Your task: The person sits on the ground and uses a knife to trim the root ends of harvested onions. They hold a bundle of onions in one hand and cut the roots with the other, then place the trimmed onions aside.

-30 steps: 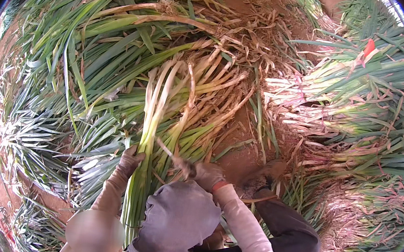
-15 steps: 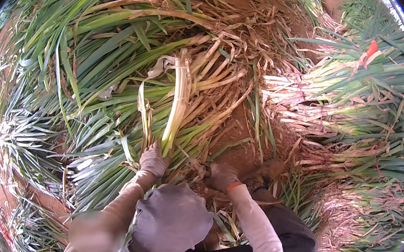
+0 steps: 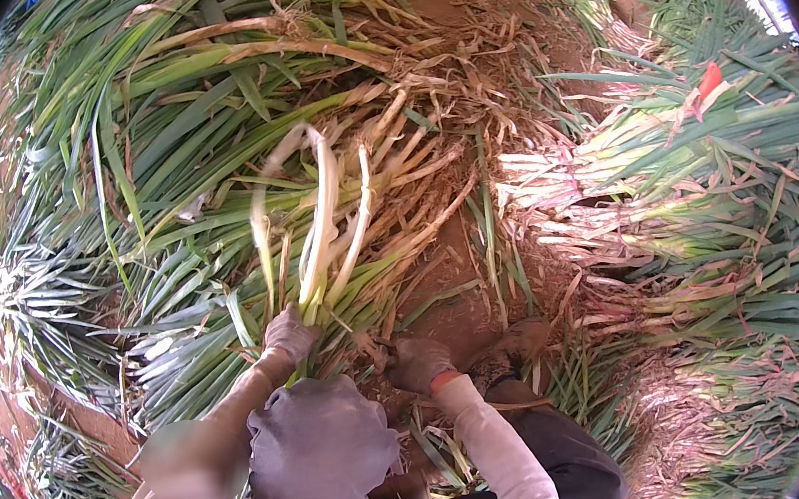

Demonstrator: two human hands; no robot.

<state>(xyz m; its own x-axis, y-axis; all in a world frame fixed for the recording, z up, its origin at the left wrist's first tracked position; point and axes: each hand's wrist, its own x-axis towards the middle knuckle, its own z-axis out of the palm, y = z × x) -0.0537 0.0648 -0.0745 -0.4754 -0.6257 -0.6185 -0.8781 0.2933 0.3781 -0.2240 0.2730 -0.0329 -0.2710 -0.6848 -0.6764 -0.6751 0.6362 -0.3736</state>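
Note:
My left hand (image 3: 290,337), in a greyish glove, is closed round the lower green part of a bunch of green onions (image 3: 321,230). Their pale stalks stand up away from me, splayed apart, with a loose peeling strip of outer leaf (image 3: 263,223) on the left side. My gloved right hand (image 3: 419,365), with an orange band at the wrist, is a short way to the right, fingers curled. Something thin and brownish shows by its fingertips, too unclear to name. Under and around the left hand lie long green leaves.
A large heap of untrimmed green onions (image 3: 166,121) spreads on the left. Rows of cleaner onions with pale, pinkish root ends (image 3: 615,196) lie on the right, a red scrap (image 3: 709,85) among them. Dry peelings (image 3: 479,90) litter the brown soil (image 3: 458,302) between.
The held stalks have spread apart, and an outer strip now hangs off to the left. My right hand has shifted slightly left and down. The whole view has shifted a little.

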